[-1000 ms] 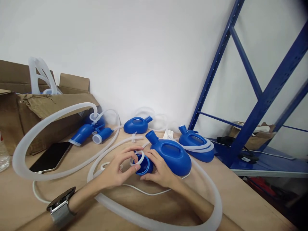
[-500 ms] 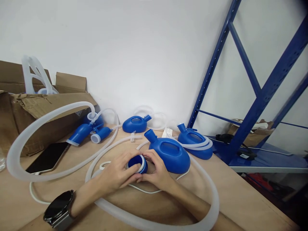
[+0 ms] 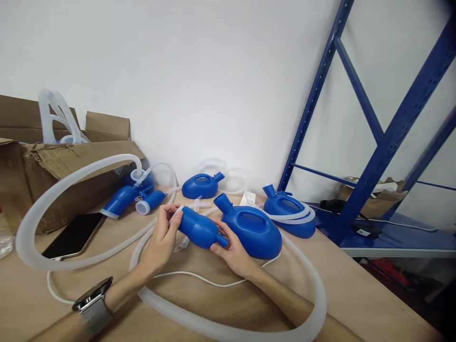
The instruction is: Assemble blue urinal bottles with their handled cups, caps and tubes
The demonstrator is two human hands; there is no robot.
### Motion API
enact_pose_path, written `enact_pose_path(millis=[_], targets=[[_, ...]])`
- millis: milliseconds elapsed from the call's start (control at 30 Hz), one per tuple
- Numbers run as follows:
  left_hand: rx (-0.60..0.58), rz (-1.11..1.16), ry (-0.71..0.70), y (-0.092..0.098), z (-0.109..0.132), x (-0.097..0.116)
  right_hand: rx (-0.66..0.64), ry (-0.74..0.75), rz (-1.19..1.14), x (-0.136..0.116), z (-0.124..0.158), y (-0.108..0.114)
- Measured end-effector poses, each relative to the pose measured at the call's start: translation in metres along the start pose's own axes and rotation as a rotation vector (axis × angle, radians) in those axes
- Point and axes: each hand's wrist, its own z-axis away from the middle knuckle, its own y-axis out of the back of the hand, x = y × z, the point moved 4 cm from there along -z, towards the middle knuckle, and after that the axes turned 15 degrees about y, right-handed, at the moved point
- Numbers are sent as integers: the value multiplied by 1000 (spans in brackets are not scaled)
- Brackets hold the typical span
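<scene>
Both hands hold a small blue funnel-shaped plastic piece (image 3: 198,230) just above the wooden table (image 3: 356,289). My left hand (image 3: 160,242) grips its wide end, which has a white ring on it. My right hand (image 3: 233,251) pinches its narrow neck. Right behind it lies a blue flat container with a spout (image 3: 251,228). A thick translucent ribbed hose (image 3: 313,285) loops round my arms. A watch (image 3: 90,301) sits on my left wrist.
Two more blue containers (image 3: 290,213) (image 3: 200,185) and two blue funnel pieces (image 3: 121,199) lie further back. A phone (image 3: 74,235) lies at the left beside an open cardboard box (image 3: 71,166). A blue metal rack (image 3: 388,147) stands at the right.
The blue piece was end-on with its open mouth toward me; it is now turned sideways and lifted, the wide end in my left hand and the neck in my right.
</scene>
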Motion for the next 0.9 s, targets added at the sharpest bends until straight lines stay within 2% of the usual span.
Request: enact_pose_path(millis=[100,233,400,533,633,733,900], targets=[[-71,43,93,-2,2,-1,48,-37,-28,-1,2,0],[-278,-32,95,-7,11,5,72,-72,-148,2,4,-1],[-501,201,194,-21,19,-9,171,-108,-61,-1,5,5],[-520,286,191,-29,18,-17,252,-138,-42,-1,9,3],[-508,303,125,-27,18,-16,268,-124,-37,-2,10,-1],[-563,287,68,-25,21,-13,293,-163,-112,-3,9,-1],[-674,226,175,-26,15,-8,252,-303,-174,-1,6,3]])
